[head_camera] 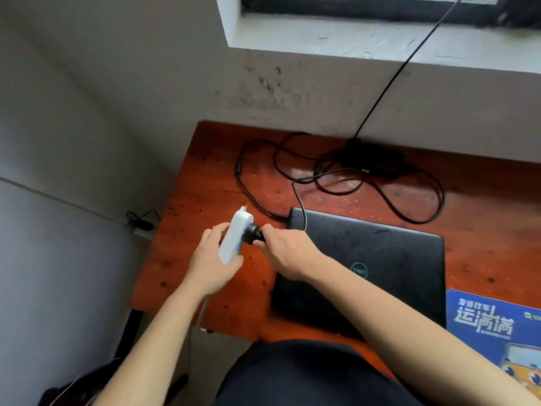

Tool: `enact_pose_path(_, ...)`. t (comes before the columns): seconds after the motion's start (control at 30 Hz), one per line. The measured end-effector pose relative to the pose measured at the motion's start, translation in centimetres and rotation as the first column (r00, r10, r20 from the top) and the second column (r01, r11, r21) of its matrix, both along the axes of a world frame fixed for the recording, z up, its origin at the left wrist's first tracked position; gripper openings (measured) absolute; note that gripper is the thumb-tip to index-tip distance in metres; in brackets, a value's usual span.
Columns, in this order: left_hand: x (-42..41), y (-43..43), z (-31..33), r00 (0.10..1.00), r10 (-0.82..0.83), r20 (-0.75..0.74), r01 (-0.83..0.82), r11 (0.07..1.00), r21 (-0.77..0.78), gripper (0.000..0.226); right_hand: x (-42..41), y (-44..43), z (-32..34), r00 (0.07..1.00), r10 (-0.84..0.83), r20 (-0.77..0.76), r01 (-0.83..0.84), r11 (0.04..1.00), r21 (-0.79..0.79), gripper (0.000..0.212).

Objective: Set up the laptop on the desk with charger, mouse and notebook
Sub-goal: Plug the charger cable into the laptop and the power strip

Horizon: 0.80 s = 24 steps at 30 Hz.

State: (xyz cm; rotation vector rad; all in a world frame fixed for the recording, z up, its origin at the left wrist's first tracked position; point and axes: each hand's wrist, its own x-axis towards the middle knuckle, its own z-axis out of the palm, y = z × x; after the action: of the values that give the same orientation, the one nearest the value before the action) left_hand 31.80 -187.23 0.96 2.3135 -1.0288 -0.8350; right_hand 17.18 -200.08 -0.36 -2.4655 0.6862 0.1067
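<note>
L hand grips white power strip (tilted); R hand pinches black plug.

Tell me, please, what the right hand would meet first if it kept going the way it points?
The right hand points left, pressing the black plug against the white power strip; that strip comes first.

One table carries one closed black laptop, one black charger brick with its looped cable, and one blue notebook. There are two hands: one left hand on one white power strip, one right hand on one black plug. One more small black cable lies on the floor.
</note>
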Motion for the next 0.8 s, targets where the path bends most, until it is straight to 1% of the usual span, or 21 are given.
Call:
enact_pose_path(0.03, 0.5, 0.0, 0.7, 0.948, 0.056, -0.315, -0.069, 0.997, -0.028, 0.074, -0.2, -0.1, 0.3, 1.000, 0.023, 0.018, -0.023, 1.000, 0.013, 0.028)
enact_pose_path(0.07, 0.9, 0.0, 1.3, 0.826, 0.114, -0.552, -0.154, 0.988, -0.026, 0.080, -0.3, -0.1, 0.7, 0.998, 0.049, 0.040, -0.050, 0.999, 0.023, 0.027)
enact_pose_path(0.1, 1.4, -0.1, 1.6, 0.733, 0.152, -0.663, -0.206, 0.979, -0.004, 0.083, -0.3, 0.1, 1.1, 0.995, 0.080, 0.066, -0.081, 0.996, 0.024, 0.025)
enact_pose_path(0.13, 1.7, -0.3, 1.9, 0.721, 0.175, -0.671, -0.208, 0.978, 0.032, 0.087, -0.2, 0.5, 1.6, 0.990, 0.112, 0.090, -0.115, 0.993, 0.021, 0.023)
enact_pose_path(0.2, 2.1, -0.7, 2.2, 0.759, 0.231, -0.608, -0.210, 0.972, 0.108, 0.094, 0.1, 1.3, 2.4, 0.979, 0.163, 0.125, -0.165, 0.986, 0.009, 0.022)
enact_pose_path(0.23, 2.2, -0.9, 2.2, 0.760, 0.259, -0.596, -0.229, 0.965, 0.127, 0.092, 0.3, 1.5, 2.7, 0.975, 0.176, 0.135, -0.178, 0.984, 0.001, 0.023)
enact_pose_path(0.3, 2.2, -0.9, 2.4, 0.750, 0.226, -0.622, -0.229, 0.970, 0.077, 0.080, 0.2, 1.7, 3.1, 0.967, 0.196, 0.161, -0.194, 0.981, -0.025, 0.023)
enact_pose_path(0.37, 2.4, -0.7, 2.9, 0.693, 0.160, -0.703, -0.223, 0.975, 0.002, 0.067, 0.1, 1.6, 3.7, 0.951, 0.244, 0.191, -0.234, 0.970, -0.074, 0.021)
enact_pose_path(0.4, 2.4, -0.6, 3.1, 0.659, 0.144, -0.738, -0.227, 0.974, -0.012, 0.064, 0.1, 1.6, 4.0, 0.944, 0.268, 0.194, -0.252, 0.962, -0.102, 0.023)
enact_pose_path(0.47, 2.4, -0.6, 3.3, 0.603, 0.128, -0.787, -0.226, 0.974, -0.014, 0.063, 0.1, 1.5, 4.4, 0.938, 0.292, 0.187, -0.267, 0.952, -0.149, 0.029)
enact_pose_path(0.53, 2.2, -0.7, 3.5, 0.580, 0.133, -0.803, -0.226, 0.974, -0.001, 0.063, 0.1, 1.4, 4.7, 0.940, 0.298, 0.167, -0.268, 0.946, -0.181, 0.034)
enact_pose_path(0.6, 2.0, -0.8, 3.6, 0.586, 0.157, -0.795, -0.243, 0.970, 0.013, 0.061, 0.0, 1.5, 5.1, 0.941, 0.308, 0.143, -0.274, 0.937, -0.216, 0.034)
enact_pose_path(0.7, 1.9, -1.0, 4.3, 0.602, 0.175, -0.779, -0.247, 0.969, 0.027, 0.058, 0.0, 1.8, 5.7, 0.938, 0.312, 0.148, -0.265, 0.925, -0.273, 0.033)
enact_pose_path(0.8, 1.6, -1.5, 5.1, 0.689, 0.132, -0.713, -0.182, 0.983, 0.007, 0.055, -0.5, 1.8, 5.9, 0.939, 0.311, 0.147, -0.268, 0.929, -0.256, 0.028)
